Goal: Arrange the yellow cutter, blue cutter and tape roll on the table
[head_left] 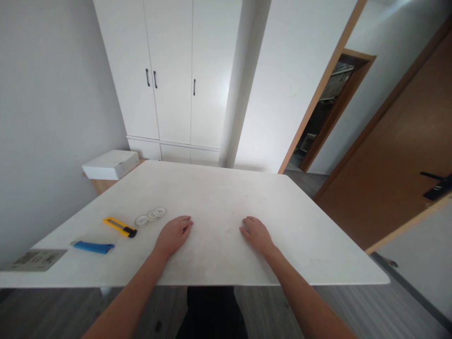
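Head view: the left hand (173,235) and right hand (257,234) lie flat on the white table (219,193), palms down, fingers loosely spread, gripping nothing. Three clear tape rolls (151,216) sit just left of the left hand's fingertips, untouched, with a yellow utility knife (120,227) beside them, further left

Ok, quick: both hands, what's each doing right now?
Left hand: open, flat on the table, holding nothing.
Right hand: open, flat on the table, holding nothing.
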